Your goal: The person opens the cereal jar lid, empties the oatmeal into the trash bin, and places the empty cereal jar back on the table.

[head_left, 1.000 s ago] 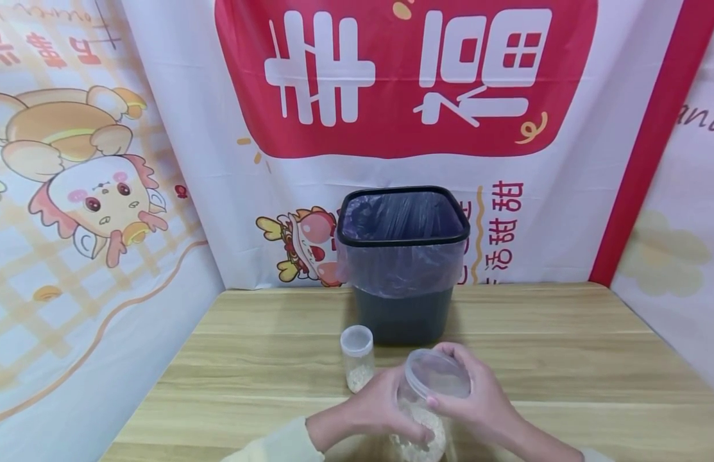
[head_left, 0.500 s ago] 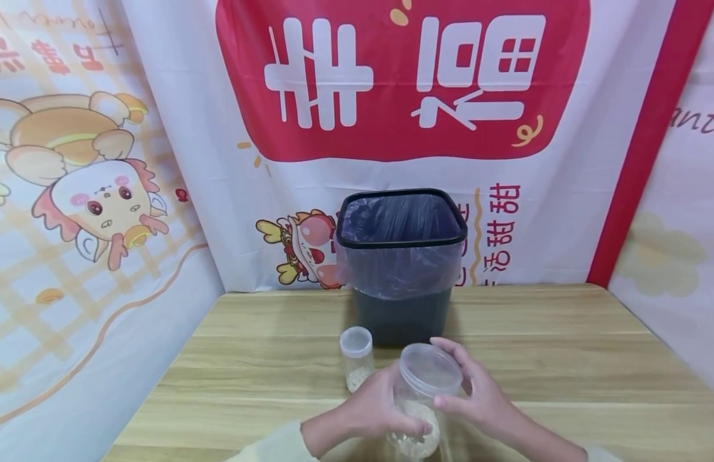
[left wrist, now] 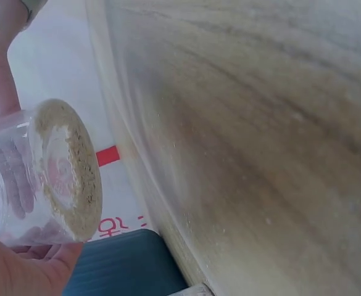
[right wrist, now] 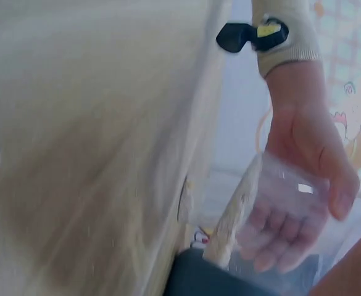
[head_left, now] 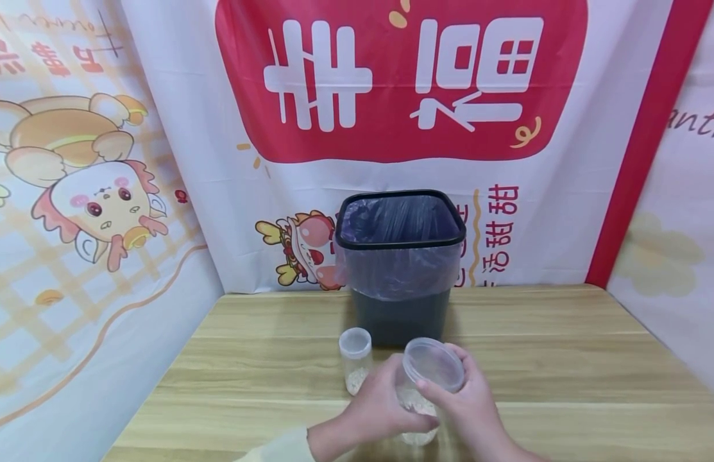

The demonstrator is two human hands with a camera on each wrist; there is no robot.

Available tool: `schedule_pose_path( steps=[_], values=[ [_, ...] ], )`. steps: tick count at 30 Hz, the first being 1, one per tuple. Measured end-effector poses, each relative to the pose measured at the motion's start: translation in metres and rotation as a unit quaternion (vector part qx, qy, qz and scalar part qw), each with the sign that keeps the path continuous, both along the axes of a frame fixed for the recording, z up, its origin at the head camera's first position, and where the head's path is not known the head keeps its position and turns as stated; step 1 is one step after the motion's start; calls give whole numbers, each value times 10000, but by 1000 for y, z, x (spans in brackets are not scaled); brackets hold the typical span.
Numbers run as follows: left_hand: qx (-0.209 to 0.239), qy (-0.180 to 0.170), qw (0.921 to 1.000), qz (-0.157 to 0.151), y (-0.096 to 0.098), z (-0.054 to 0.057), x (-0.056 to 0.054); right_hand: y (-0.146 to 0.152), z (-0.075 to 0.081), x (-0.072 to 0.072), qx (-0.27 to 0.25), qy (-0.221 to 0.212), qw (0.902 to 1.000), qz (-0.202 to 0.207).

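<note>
Large clear jar point(head_left: 413, 403) is sitting between both hands, in front of the bin point(head_left: 399, 321) and on the person's side of it. Left hand point(head_left: 385, 398) is gripping the jar low on its side wall, thumb across the near face, fingers curling round behind; right wrist view is showing those fingers through the plastic. Right hand point(head_left: 467, 393) is holding the round top point(head_left: 434, 364), thumb on the near edge, fingers along the far-right edge. So nothing is left spread or idle: both sets of fingers are closing on the same jar, left lower, right higher.

Key relation: the jar's long axis is running close to upright, up from the left palm toward the right fingers, maybe leaning a little; exact lean I can't tell. Right hand is the nearer one to the top, already touching it; left hand is the nearer one to the base. My read is that the top lying within the right grip while the left is steadying the wall is what matters here. Whether the top is a fitted lid or a bare rim, can't tell.

Both wrist views are showing the base hanging just above the table point(head_left: 258, 366), pale flakes point(left wrist: 87, 185) ringing the bottom. Small jar point(head_left: 355, 367) is standing upright beyond the left hand, nearer left than right; contact with those knuckles I can't tell.
</note>
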State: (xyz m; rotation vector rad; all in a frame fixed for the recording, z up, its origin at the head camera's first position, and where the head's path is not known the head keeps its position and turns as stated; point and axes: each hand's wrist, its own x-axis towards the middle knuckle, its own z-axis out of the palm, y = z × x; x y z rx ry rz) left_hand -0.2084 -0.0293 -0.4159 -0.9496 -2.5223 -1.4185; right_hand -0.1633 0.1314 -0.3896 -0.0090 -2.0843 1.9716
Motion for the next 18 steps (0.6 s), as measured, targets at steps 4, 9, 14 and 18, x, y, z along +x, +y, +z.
schedule_pose_path(
  steps=[4, 9, 14, 18],
  values=[
    [-170, 117, 9998, 83, 2, -2, 1, -3, -2, 0, 70, -307, 9993, -207],
    [-287, 156, 9995, 42, 1, -4, 3, -1, -8, -2, 107, -269, 9995, -162],
    [-203, 47, 9996, -192, -1, -4, 1, 8, -14, -7, 204, 256, 9990, 303],
    [-210, 97, 9989, -419, -5, -4, -1, 23, -17, -13, 249, 890, 9861, 1380]
  ],
)
